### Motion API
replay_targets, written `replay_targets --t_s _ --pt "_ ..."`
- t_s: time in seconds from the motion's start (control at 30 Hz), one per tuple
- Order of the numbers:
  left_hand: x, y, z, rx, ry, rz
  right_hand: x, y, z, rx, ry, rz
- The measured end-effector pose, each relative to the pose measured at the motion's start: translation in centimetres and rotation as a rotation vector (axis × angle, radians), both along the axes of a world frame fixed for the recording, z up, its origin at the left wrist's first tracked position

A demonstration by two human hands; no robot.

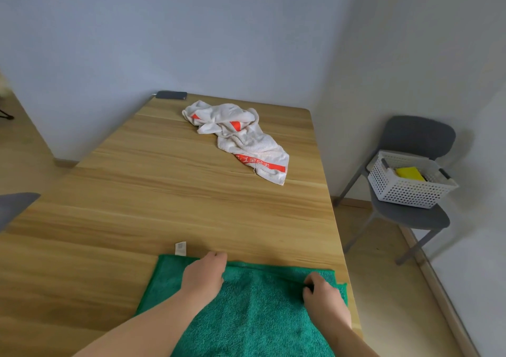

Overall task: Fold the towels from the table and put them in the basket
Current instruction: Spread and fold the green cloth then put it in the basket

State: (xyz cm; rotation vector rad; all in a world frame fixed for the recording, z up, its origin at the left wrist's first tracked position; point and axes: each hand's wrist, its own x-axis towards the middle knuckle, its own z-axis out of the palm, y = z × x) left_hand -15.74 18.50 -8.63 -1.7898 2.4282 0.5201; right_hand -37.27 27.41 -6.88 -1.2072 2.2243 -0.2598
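Nearest the camera, a green towel [246, 318] is spread flat on the near end of the wooden table [164, 192], with a small white label [180, 248] projecting from its far hem. The left hand [204, 274] is laid on the towel's far edge, its fingers held together and curled down over the hem. The right hand [324, 295] is placed near the towel's far right corner, where a ridge of cloth is pinched between the thumb and bent fingers.

Well beyond, towards the table's far end, a white towel with red print [238, 135] is left crumpled and unfolded. A dark phone [171, 95] is seen at the far left corner of the table. To the right of the table, a white perforated basket [408, 192] is set on the seat of a grey chair [419, 135]; a yellow folded item [409, 173] is held inside it.
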Motion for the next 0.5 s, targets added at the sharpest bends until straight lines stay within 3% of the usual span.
replay_targets --t_s 0.37,0.5 --pt "1.5 -1.0 2.0 0.007 0.085 0.148 1.6 -1.4 1.7 -0.226 0.009 -0.110" --pt "1.9 -0.5 0.8 0.085 0.102 0.135 2.1 -1.5 0.7 -0.099 -0.090 -0.022"
